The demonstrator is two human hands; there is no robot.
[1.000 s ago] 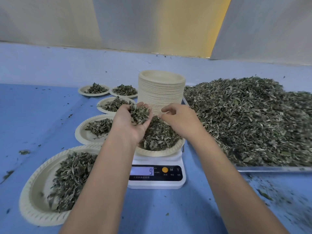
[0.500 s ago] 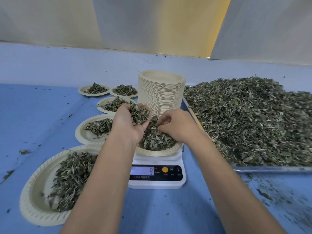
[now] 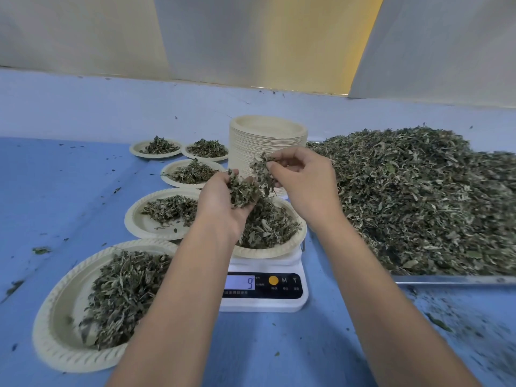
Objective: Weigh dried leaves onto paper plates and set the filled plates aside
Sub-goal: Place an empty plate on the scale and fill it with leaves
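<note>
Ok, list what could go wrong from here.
The right hand pinches a sprig of leaves near the far rim of the plate on the scale; bits could fall onto the table uncounted.
The left hand, cupping a handful of leaves, sits low over that plate; touching the heap could skew the display, which reads 9.
The left forearm crosses the nearest filled plate and might brush leaves off.
</note>
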